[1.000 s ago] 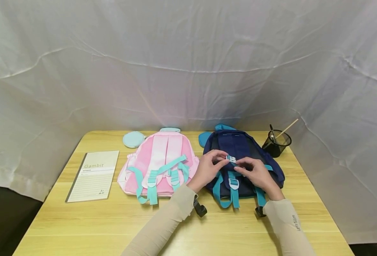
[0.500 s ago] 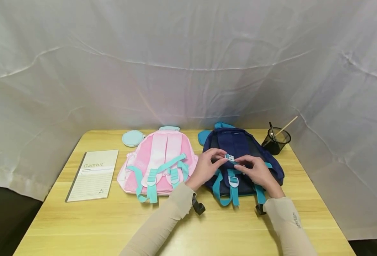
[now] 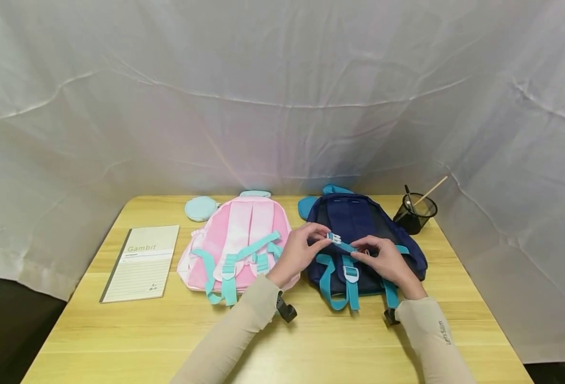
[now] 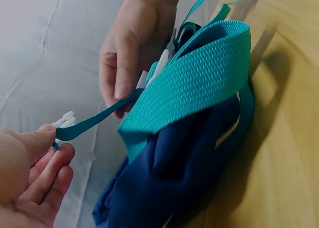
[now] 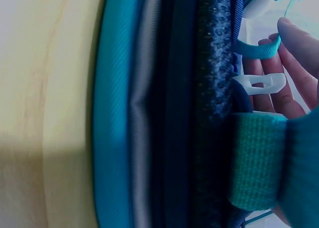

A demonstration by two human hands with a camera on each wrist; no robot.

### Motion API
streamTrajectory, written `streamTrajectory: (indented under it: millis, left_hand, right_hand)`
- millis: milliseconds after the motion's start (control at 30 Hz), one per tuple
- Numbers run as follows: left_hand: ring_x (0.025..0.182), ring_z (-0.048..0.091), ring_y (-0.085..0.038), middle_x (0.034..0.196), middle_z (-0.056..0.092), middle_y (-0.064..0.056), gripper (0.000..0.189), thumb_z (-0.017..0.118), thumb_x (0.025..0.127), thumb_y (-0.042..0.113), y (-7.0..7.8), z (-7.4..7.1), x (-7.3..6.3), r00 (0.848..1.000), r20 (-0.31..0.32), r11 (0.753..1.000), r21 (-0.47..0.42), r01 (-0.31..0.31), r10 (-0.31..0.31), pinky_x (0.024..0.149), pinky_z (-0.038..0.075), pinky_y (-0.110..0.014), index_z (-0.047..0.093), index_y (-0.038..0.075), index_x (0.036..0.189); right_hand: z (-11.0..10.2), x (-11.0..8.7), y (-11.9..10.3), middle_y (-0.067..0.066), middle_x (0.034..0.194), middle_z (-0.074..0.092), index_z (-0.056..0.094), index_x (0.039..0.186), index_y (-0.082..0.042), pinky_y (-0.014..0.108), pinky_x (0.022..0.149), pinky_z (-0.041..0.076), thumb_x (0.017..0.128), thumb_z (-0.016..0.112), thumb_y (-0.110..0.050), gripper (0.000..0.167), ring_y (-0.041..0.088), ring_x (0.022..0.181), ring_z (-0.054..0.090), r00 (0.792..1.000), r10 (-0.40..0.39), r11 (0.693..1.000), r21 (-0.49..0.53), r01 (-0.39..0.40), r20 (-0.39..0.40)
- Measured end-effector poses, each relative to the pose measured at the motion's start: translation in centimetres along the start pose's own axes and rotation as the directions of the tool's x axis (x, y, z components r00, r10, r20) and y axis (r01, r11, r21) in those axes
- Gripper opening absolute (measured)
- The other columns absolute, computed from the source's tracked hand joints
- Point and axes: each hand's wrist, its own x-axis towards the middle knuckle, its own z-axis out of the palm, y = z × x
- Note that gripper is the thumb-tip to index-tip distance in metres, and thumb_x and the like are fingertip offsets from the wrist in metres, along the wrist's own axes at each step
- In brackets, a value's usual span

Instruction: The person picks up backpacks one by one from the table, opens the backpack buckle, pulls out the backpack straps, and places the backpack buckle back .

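Observation:
A navy backpack (image 3: 354, 218) with teal straps lies back side up on the table. Over it, my left hand (image 3: 301, 248) pinches a white prong buckle (image 3: 334, 238) at the end of a thin teal strap (image 3: 346, 246). The same buckle (image 4: 65, 119) shows at the fingertips in the left wrist view. My right hand (image 3: 383, 261) pinches this strap farther along, by thumb and fingers. The strap (image 4: 99, 119) stretches between both hands. In the right wrist view a white plastic buckle piece (image 5: 264, 83) sits by the right fingers, and a wide teal strap (image 5: 259, 160) hides part of that hand.
To the left lies a pink backpack (image 3: 239, 218) with mint straps, and beyond it a notebook (image 3: 140, 264). A black mesh pen cup (image 3: 413, 216) holding a pen and a stick stands at the back right. Grey-white cloth (image 3: 282, 106) hangs behind the table (image 3: 311, 346).
My left hand has moved left with the white buckle, drawing out the teal strap between the two hands. The right hand has stayed almost in place.

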Motion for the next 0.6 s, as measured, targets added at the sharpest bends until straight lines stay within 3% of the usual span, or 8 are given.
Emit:
streamTrajectory:
  millis: [333,600]
  left_hand:
    - [0.097,0.069,-0.008,0.106,0.072,0.002,0.024,0.071,0.100,0.026,-0.9,-1.9,-0.8,1.000,-0.005,1.000,0.026,0.014,-0.014,0.089,0.055,-0.029,0.071,0.013,0.120]
    - [0.096,0.069,-0.013,0.103,0.073,-0.002,0.019,0.073,0.098,0.017,-1.7,-3.0,-1.6,1.000,0.000,0.997,0.067,0.029,-0.029,0.087,0.057,-0.025,0.072,0.009,0.115]
  right_hand:
    - [0.4,0.0,0.1,-0.004,0.107,0.074,0.077,0.114,-0.022,0.028,0.085,0.053,0.094,0.078,-0.024,0.019,0.009,0.092,0.066,0.999,0.001,1.000,-0.021,0.000,0.039]
    - [0.7,-0.3,0.3,-0.001,0.109,0.074,0.077,0.115,-0.020,0.033,0.090,0.055,0.092,0.080,-0.019,0.023,0.015,0.098,0.068,0.998,-0.017,0.999,-0.033,0.019,0.060]
